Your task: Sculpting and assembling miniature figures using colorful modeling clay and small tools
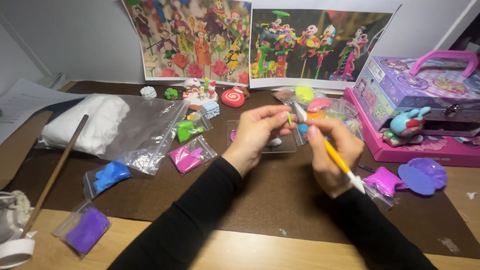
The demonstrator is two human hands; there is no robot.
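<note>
My left hand [257, 135] is raised over the brown mat [280, 200], its fingertips pinched on a tiny green clay strip [289, 118]. My right hand [332, 152] holds a yellow modelling tool [337, 160] with white tips, its upper tip touching the green piece. Both arms wear black sleeves. Just behind the hands lies a clear plastic sheet [235, 142] with small clay bits on it.
Small bags of clay lie around: white [95, 125], blue [110, 175], purple [85, 231], pink [186, 157], green [187, 130], magenta [382, 181]. Finished clay figures [200, 92] stand at the back under two pictures. A purple case [425, 90] sits right, a wooden stick [55, 172] left.
</note>
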